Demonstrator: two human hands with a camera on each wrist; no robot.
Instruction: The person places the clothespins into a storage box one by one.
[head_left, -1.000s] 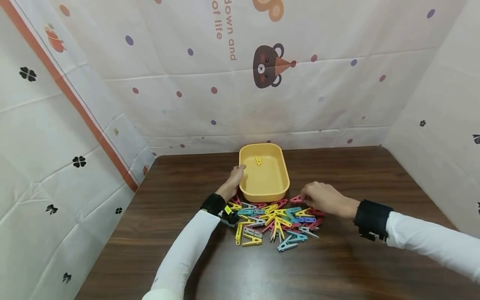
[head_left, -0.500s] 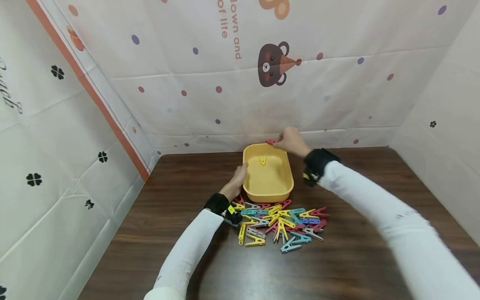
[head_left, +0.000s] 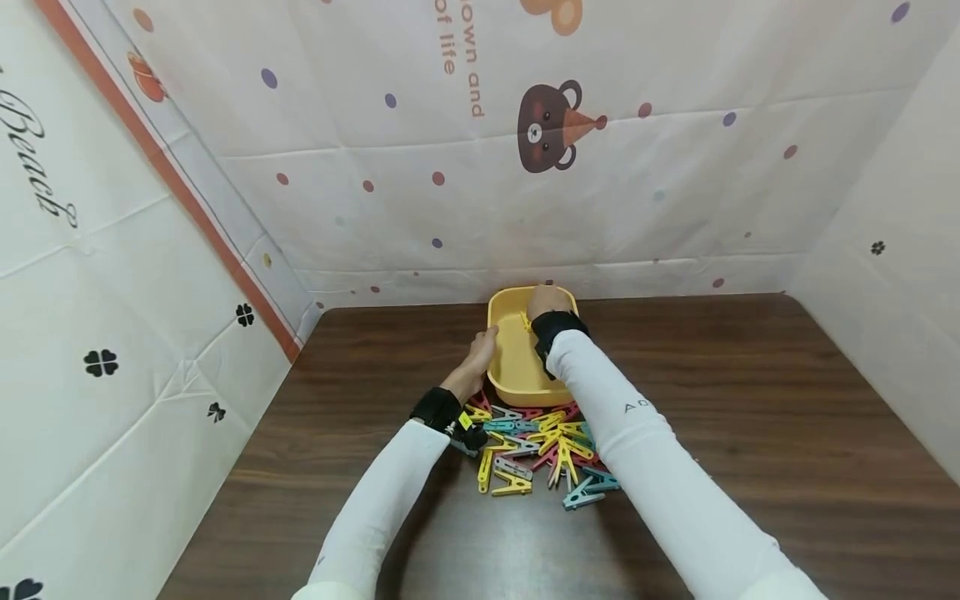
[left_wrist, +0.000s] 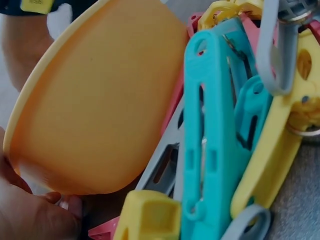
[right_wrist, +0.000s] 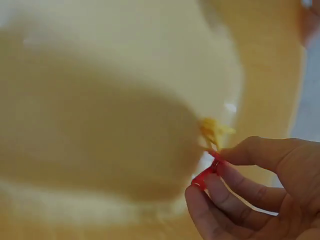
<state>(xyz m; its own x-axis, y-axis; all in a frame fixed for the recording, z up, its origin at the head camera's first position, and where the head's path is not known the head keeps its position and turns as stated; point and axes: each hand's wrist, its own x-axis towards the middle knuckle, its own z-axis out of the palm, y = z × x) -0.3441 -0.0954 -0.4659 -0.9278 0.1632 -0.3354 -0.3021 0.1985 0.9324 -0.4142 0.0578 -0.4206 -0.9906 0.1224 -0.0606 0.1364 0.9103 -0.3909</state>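
Note:
A yellow plastic basin (head_left: 517, 367) stands at the back of the table, and my left hand (head_left: 477, 358) grips its left rim. The left wrist view shows the fingers (left_wrist: 40, 215) curled at the basin's lower edge. My right hand (head_left: 550, 302) is inside the basin near its far end. Between its thumb and fingers is a red clothespin (right_wrist: 206, 172), seen in the right wrist view. A yellow clothespin (right_wrist: 212, 131) lies on the basin floor just beyond it. In front of the basin is a heap of clothespins (head_left: 536, 442), partly covered by the right sleeve.
The heap mixes yellow, red, grey and teal pieces, including a teal clothespin (left_wrist: 210, 125) close beside the basin wall. A dark wooden table (head_left: 712, 400) extends to both sides. Patterned white cloth (head_left: 337, 208) rises behind its back edge.
My right hand has carried a red clothespin from the heap's right side, past the basin's far rim, and down into the basin. The left hand keeps its hold on the rim.

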